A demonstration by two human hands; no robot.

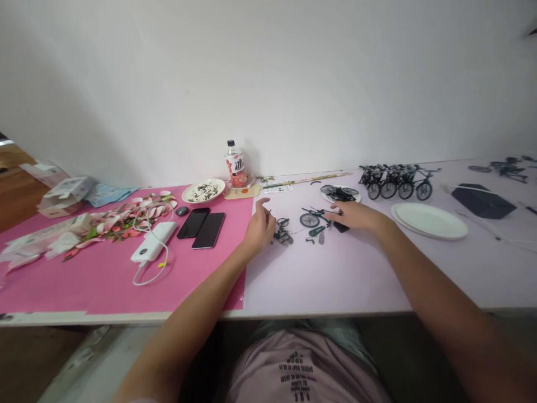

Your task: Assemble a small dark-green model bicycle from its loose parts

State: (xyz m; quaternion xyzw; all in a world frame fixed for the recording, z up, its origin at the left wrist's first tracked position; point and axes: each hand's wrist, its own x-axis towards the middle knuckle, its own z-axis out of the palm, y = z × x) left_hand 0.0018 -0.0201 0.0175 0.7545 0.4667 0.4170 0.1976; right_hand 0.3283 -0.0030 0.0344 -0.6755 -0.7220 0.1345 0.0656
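My left hand is over the pale part of the table, its fingers curled beside a small cluster of dark toy bicycle parts; what it holds, if anything, is too small to name. My right hand has its fingertips at a partly assembled toy bicycle with one wheel showing, and a black piece lies under that hand. Loose small parts lie between the hands. Behind them, a white plate bears dark wheels and frames.
Finished toy bicycles stand in a row at the back right, near stacked white plates. On the pink left side are a bottle, a plate of small pieces, two phones, a power bank and artificial petals.
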